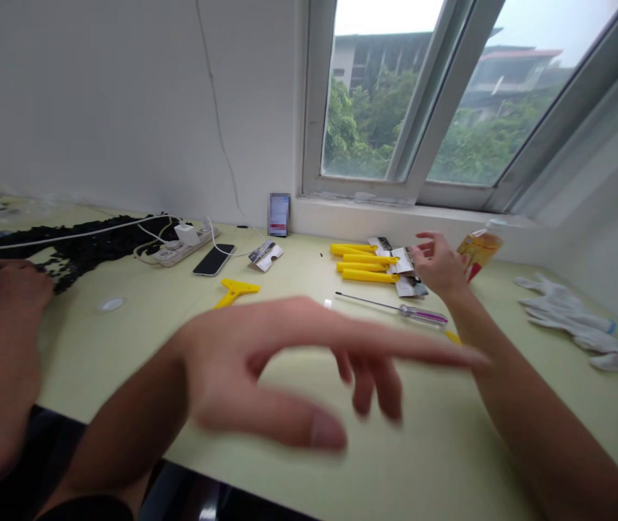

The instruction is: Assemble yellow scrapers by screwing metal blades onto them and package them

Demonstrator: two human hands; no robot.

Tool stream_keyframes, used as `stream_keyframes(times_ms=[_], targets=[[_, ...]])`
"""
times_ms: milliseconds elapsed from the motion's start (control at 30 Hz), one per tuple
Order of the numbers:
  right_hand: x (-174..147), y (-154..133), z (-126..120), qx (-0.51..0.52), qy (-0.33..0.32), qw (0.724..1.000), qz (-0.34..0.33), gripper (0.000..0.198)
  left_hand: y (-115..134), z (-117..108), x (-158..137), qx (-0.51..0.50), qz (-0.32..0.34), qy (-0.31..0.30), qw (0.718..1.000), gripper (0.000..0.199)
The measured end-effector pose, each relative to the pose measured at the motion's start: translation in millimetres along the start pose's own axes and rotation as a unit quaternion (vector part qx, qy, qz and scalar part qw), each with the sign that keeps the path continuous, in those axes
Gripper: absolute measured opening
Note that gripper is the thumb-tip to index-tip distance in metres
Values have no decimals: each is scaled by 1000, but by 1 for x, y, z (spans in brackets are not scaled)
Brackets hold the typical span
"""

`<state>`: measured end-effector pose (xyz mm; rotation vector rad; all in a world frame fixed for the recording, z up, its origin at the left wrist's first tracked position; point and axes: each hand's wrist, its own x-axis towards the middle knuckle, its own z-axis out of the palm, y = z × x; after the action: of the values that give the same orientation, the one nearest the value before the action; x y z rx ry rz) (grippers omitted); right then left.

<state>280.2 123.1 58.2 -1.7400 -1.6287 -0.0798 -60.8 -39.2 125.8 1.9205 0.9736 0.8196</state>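
Note:
My left hand hovers large and slightly blurred in the foreground, index finger stretched to the right and thumb apart, holding nothing. Farther back, my right hand is raised with its fingers parted beside the card-covered ends of several yellow-handled tools. I see nothing in its grasp. Below those tools lies a screwdriver with a clear and purple handle, its tip pointing left. A yellow T-shaped plastic piece rests beyond my left hand, which hides its lower end. Part of another yellow piece shows beside my right forearm.
Behind my right hand stands an orange drink pouch; white gloves lie farther right. A phone, a folded card and a power strip sit at left. Another person's hands touch black pieces.

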Motion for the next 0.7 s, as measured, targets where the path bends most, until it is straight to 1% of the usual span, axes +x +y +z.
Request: stream_keyframes(times_ms=[33,67,100,133,167,200,267,333,367,433,533,600,700], targets=[[-5,-4,-6,14,-69,997,-34,36,-9,-10,23,50,21,-54,997,65],[-11,-8,-11,17,-146,987,-71,32,-21,-18,45,118,29,-82,989,64],[-18,-11,-15,15,-220,970,-105,30,-38,-27,67,201,10,-44,979,61],[-24,-14,-18,10,-284,950,-132,29,-58,-33,85,298,-41,23,954,59],[-30,-17,-20,5,-335,930,-149,27,-79,-39,99,389,-127,87,909,58],[-35,-19,-21,3,-371,915,-159,25,-101,-44,110,415,-176,117,885,59],[-46,-26,-16,8,-425,889,-171,24,-140,-50,119,432,-229,136,862,59],[-57,-34,-6,21,-446,872,-200,26,-169,-55,118,437,-270,135,847,57],[-63,-39,1,27,-445,869,-217,28,-178,-57,116,439,-285,129,842,55],[-78,-51,15,38,-426,870,-246,35,-189,-60,113,444,-300,119,836,52],[-103,-69,32,44,-388,873,-292,49,-194,-61,116,452,-290,113,836,52],[-118,-79,37,30,-380,862,-335,52,-193,-60,121,450,-272,103,844,53],[-134,-93,33,11,-388,842,-374,52,-190,-57,126,438,-244,79,862,58]])
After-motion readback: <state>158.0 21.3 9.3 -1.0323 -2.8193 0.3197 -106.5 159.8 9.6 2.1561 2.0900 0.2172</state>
